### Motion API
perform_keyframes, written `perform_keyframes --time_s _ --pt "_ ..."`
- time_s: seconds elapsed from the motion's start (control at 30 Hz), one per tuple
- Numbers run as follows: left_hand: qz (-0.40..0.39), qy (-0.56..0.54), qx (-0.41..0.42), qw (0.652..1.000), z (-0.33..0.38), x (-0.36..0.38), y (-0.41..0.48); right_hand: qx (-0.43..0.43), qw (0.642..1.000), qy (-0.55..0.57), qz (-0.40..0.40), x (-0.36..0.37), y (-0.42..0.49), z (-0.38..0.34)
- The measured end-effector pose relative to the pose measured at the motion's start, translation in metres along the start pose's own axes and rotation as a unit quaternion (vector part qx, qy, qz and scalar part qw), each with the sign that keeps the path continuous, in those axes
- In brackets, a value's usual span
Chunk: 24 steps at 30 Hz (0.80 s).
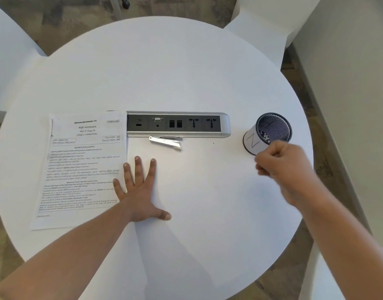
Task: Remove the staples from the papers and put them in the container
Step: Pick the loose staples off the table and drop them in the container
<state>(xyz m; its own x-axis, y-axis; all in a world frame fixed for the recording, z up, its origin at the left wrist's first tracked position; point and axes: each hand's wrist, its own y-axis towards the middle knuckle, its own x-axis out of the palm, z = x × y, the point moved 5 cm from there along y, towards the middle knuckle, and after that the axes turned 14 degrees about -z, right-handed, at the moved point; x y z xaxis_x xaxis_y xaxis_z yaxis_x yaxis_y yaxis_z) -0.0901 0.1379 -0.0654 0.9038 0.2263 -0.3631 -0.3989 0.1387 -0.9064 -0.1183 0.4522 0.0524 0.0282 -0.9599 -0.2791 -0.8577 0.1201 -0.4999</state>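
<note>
A stack of printed papers point(82, 167) lies flat on the left side of the round white table point(164, 72). My left hand point(138, 189) rests flat with spread fingers, its little finger over the papers' right edge. A metal staple remover point(165, 142) lies just in front of the socket strip. A black mesh container point(269, 132) with a white paper label stands at the right. Just in front of that container hovers my right hand point(281, 163), fingers curled shut; whether a staple is pinched inside them is too small to tell.
A grey socket strip point(177, 124) with power and data ports is set into the table's middle. White chairs point(262, 18) stand at the far right and far left. A white wall panel point(348, 83) runs along the right.
</note>
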Motion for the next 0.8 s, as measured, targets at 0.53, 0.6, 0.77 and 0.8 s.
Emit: perform_keyframes --time_s 0.53,0.6,0.77,0.8 --pt "0.003 0.002 -0.006 1.0 0.001 0.001 0.0 -0.021 0.869 -0.491 0.053 -0.057 0.055 -0.049" --pt "0.01 0.002 -0.005 1.0 0.001 0.001 0.002 -0.044 0.87 -0.484 0.082 -0.057 0.053 -0.052" --pt "0.012 0.006 0.0 1.0 0.002 -0.002 0.003 -0.148 0.879 -0.433 0.133 -0.048 0.034 -0.062" --pt "0.009 0.011 -0.003 1.0 0.001 -0.003 0.004 -0.168 0.883 -0.416 0.141 -0.042 0.025 -0.063"
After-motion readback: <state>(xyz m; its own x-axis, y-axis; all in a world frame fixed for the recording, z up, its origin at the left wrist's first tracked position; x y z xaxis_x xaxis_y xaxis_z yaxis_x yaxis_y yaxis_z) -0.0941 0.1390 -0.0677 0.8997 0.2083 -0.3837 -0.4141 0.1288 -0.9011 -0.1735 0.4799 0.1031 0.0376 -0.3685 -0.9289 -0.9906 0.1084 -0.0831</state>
